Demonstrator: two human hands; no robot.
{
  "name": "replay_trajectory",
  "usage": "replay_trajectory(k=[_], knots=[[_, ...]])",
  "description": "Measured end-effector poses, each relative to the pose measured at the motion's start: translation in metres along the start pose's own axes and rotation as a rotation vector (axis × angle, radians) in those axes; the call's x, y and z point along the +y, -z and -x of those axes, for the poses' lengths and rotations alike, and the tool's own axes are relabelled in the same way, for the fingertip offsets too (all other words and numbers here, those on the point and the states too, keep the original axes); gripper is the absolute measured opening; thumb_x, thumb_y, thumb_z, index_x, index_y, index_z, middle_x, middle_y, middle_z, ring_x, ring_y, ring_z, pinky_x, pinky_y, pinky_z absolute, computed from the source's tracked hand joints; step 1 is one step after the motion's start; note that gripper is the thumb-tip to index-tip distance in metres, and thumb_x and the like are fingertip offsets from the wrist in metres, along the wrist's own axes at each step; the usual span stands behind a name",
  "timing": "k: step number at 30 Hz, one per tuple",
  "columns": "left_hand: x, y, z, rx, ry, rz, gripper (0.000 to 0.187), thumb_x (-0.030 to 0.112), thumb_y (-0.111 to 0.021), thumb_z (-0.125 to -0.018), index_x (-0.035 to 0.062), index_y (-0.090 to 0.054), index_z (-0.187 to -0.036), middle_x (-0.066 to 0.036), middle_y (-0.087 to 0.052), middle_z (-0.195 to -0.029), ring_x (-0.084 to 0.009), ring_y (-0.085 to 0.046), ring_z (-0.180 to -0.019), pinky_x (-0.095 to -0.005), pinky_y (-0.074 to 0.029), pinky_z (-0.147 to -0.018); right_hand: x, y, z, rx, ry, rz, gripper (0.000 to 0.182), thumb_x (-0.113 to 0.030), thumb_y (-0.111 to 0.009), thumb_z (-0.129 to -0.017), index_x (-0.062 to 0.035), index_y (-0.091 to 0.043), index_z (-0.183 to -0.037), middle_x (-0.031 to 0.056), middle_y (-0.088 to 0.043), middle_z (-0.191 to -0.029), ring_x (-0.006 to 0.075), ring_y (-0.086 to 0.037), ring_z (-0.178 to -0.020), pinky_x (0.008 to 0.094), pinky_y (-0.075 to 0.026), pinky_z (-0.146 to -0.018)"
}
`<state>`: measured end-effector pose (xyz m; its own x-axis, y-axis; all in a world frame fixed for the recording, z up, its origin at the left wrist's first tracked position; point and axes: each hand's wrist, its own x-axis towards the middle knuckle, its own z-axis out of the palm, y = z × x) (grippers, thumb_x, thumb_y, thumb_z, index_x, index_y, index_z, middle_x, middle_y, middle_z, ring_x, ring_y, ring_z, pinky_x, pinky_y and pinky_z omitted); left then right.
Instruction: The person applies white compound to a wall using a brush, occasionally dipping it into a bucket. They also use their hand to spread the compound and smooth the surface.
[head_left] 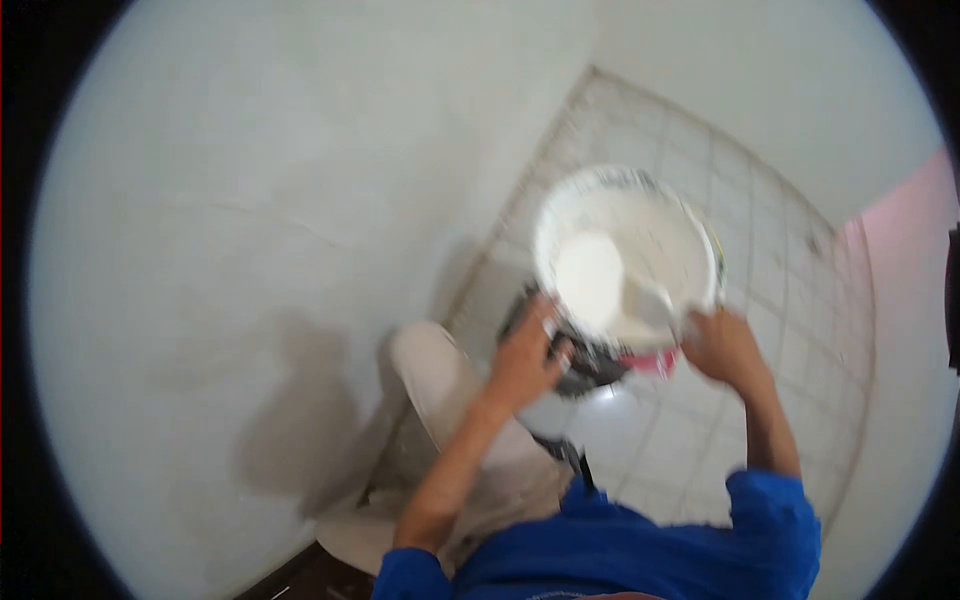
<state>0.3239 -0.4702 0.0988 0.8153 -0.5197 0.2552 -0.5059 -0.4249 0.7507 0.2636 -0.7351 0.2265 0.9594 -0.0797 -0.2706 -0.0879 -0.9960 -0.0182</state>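
A large white bucket (713, 262) with a smeared rim stands on the tiled floor in front of me. Inside it are a cream-coloured paste (650, 225) and a round white patch (588, 282) at the left. My left hand (530, 352) is at the bucket's near left rim, fingers bent, above something dark (588, 372); what it grips, if anything, is unclear. At the near right rim my right hand (722, 345) is closed on a tool whose pale blade (652, 303) reaches into the bucket. The tool's handle is mostly hidden by the fingers.
A pale wall (250, 200) rises at the left, and another wall (780, 90) stands behind. The tiled floor (700, 440) extends around the bucket. My bent leg (440, 375) is near the left wall. Pink shows on the wall at the right (915, 225).
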Motion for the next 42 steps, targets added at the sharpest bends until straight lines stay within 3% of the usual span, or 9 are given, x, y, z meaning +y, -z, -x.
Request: replay_trajectory(k=[14,19,22,25,28,29,34,38,42], knots=[[0.007,-0.002,0.024,0.069,-0.122,-0.093,0.048,0.024,-0.058,-0.089,-0.0015,-0.044,-0.128,-0.016,-0.035,-0.144,-0.0309,-0.033,-0.134,-0.0383,-0.033,-0.109,-0.006,-0.033,0.034,0.376,-0.086,-0.322,0.021,-0.019,-0.059,-0.081,0.0021,-0.061,-0.085,0.026,-0.061,-0.076,0.0451,-0.056,-0.07,0.0504,-0.045,-0.066],[0.015,0.015,0.058,0.159,-0.096,-0.04,0.044,0.024,-0.057,-0.09,-0.0015,-0.047,-0.124,-0.016,-0.042,-0.137,-0.0328,-0.043,-0.126,-0.0386,-0.037,-0.105,-0.02,-0.041,0.038,0.468,-0.112,-0.258,0.021,-0.017,-0.058,-0.082,0.0037,-0.061,-0.081,0.0261,-0.061,-0.074,0.0447,-0.057,-0.07,0.0513,-0.045,-0.066],[0.016,0.037,0.079,0.215,0.025,-0.043,0.043,0.027,-0.059,-0.09,0.002,-0.049,-0.124,-0.013,-0.047,-0.131,-0.0308,-0.048,-0.12,-0.0385,-0.041,-0.1,-0.014,-0.047,0.033,0.464,0.048,-0.327,0.022,-0.016,-0.057,-0.083,0.0055,-0.061,-0.08,0.0277,-0.06,-0.074,0.0465,-0.056,-0.067,0.0515,-0.043,-0.064],[0.009,0.072,0.105,0.333,0.051,-0.036,0.038,0.024,-0.061,-0.089,0.0037,-0.053,-0.119,-0.013,-0.051,-0.126,-0.0312,-0.051,-0.115,-0.0382,-0.044,-0.096,-0.012,-0.059,0.018,0.613,0.01,-0.354,0.023,-0.017,-0.058,-0.085,0.0049,-0.061,-0.078,0.0207,-0.059,-0.065,0.037,-0.056,-0.057,0.0454,-0.042,-0.057],[0.006,0.107,0.134,0.461,0.105,-0.034,0.033,0.018,-0.062,-0.087,0.005,-0.055,-0.117,-0.015,-0.055,-0.12,-0.0326,-0.055,-0.11,-0.0375,-0.045,-0.094,-0.028,-0.055,0.0,0.468,-0.219,-0.948,0.026,-0.02,-0.059,-0.088,0.0028,-0.06,-0.076,0.0082,-0.054,-0.058,0.0202,-0.052,-0.051,0.0355,-0.039,-0.05],[0.005,0.118,0.144,0.494,0.135,-0.043,0.033,0.017,-0.062,-0.087,0.0047,-0.056,-0.117,-0.015,-0.056,-0.119,-0.0329,-0.055,-0.109,-0.0375,-0.045,-0.093,-0.036,-0.052,-0.007,0.476,-0.175,-1.065,0.026,-0.024,-0.059,-0.09,-0.0014,-0.061,-0.076,-0.0027,-0.042,-0.05,0.0068,-0.041,-0.04,0.0252,-0.03,-0.039],[0.018,0.171,0.189,0.681,0.243,-0.082,0.029,0.013,-0.063,-0.086,0.0021,-0.059,-0.112,-0.016,-0.06,-0.113,-0.0306,-0.059,-0.104,-0.0346,-0.045,-0.091,-0.089,-0.019,-0.028,0.342,-0.175,-1.498,0.027,-0.027,-0.057,-0.09,-0.0006,-0.06,-0.085,-0.0017,-0.047,-0.055,0.0074,-0.043,-0.042,0.0236,-0.032,-0.038],[0.003,0.182,0.227,0.807,0.324,-0.001,0.025,0.005,-0.062,-0.086,-0.0032,-0.058,-0.11,-0.013,-0.063,-0.109,-0.02,-0.062,-0.098,-0.0323,-0.048,-0.089,-0.128,0.004,-0.034,0.254,-0.128,-1.807,0.026,-0.027,-0.058,-0.089,-0.0011,-0.061,-0.089,-0.003,-0.046,-0.057,0.0067,-0.039,-0.04,0.023,-0.028,-0.038],[-0.013,0.175,0.246,1.095,0.23,0.516,0.021,-0.001,-0.056,-0.085,-0.0034,-0.059,-0.106,-0.011,-0.064,-0.099,-0.0175,-0.062,-0.093,-0.0297,-0.049,-0.082,-0.153,0.01,-0.041,0.391,-0.081,-1.908,0.026,-0.026,-0.055,-0.091,-0.0011,-0.061,-0.09,-0.0043,-0.043,-0.056,0.0068,-0.036,-0.039,0.0232,-0.027,-0.038]])
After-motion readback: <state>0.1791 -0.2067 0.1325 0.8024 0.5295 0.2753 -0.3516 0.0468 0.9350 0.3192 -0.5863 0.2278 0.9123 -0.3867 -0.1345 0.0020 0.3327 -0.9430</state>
